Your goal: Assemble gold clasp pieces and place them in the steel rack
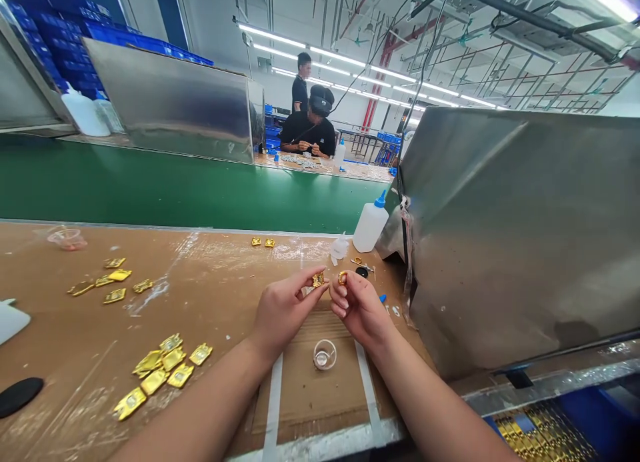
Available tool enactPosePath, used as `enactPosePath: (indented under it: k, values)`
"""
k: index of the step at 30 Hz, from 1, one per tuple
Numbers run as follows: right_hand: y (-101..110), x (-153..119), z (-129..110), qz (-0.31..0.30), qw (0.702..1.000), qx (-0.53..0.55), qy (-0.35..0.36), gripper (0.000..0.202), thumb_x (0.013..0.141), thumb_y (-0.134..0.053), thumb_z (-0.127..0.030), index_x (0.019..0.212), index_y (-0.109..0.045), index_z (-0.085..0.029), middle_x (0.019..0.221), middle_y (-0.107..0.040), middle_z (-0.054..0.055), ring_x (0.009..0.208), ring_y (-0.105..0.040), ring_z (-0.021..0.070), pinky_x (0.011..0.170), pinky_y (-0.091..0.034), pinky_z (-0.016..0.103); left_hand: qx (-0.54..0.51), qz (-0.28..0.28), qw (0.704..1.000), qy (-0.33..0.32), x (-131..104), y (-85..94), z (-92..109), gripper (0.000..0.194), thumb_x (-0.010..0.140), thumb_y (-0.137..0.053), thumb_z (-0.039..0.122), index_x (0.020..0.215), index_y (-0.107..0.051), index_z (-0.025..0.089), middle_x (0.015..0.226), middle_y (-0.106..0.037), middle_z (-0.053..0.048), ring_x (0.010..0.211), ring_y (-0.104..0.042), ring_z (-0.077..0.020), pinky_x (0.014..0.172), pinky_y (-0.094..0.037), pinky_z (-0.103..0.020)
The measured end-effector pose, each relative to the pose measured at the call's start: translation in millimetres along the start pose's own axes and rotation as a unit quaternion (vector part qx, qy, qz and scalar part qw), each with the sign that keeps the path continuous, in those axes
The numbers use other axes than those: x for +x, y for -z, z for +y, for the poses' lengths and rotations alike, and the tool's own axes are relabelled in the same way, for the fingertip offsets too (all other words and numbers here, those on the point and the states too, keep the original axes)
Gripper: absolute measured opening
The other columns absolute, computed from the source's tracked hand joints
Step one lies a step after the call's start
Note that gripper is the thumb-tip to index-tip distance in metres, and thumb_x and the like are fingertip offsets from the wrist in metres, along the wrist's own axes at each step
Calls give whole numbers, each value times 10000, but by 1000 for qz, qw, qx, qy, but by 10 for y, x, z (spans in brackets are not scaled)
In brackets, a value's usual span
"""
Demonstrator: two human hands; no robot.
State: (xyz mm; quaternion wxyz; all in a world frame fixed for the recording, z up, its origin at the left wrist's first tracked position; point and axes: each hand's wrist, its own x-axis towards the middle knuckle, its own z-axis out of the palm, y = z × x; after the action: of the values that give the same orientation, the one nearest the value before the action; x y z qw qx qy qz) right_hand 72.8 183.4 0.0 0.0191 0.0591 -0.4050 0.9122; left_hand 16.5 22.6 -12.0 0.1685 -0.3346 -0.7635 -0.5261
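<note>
My tabletop (220, 289) is brown, with pale tape strips (274, 399). The bottle (370, 229) is white with a blue tip (381, 200). The small pieces (319, 279) I hold, left of the bottle, are gold. Behind the bottle, the belt (150, 185) is green. Right of it, the panel (520, 242) is grey.

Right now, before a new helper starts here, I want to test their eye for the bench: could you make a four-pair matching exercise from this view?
1. Left hand
2. Clear cup
3. Nearest upright bottle
4. Long flat strip

A. White with a blue cap
B. Green, beyond the brown tabletop
C. Pinching a gold-coloured piece
D. Between two pale tape strips

Pairs: 1-C, 2-D, 3-A, 4-B
</note>
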Motion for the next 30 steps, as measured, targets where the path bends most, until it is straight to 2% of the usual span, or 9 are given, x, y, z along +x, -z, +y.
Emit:
enactPosePath:
  k: [8,16,22,30]
  values:
    - [18,-3,-21,-20,996,87,-23,221,889,-760,-288,815,-612,-143,716,-403,-37,569,-330,54,477,-340,135,0,-3,1000,3,-5,7,8,299,928,-707,286,1226,-696,283,880,-727,33,543,-523,-86,524,-401,-203]
    - [43,12,4,-12,999,26,-26,183,898,-731,-301,844,-648,-147,723,-453,-14,585,-393,73,498,-356,172,5,-22,1000,5,-7,12,-1,327,935,-714,262,1258,-678,299,875,-740,53,571,-572,-87,555,-420,-207]
    - [80,27,25,15,1000,-21,10,148,905,-709,-273,859,-663,-139,712,-443,-11,583,-398,78,489,-327,176,23,-37,999,-7,-8,3,-5,308,944,-705,260,1249,-676,279,853,-740,44,608,-615,-109,585,-439,-216]
    - [43,-1,-86,-19,987,152,-50,178,867,-733,-190,807,-576,-134,707,-304,-51,559,-289,56,474,-307,141,29,-17,999,-20,-26,5,-24,288,941,-719,297,1226,-673,307,768,-689,69,587,-584,-95,578,-410,-213]
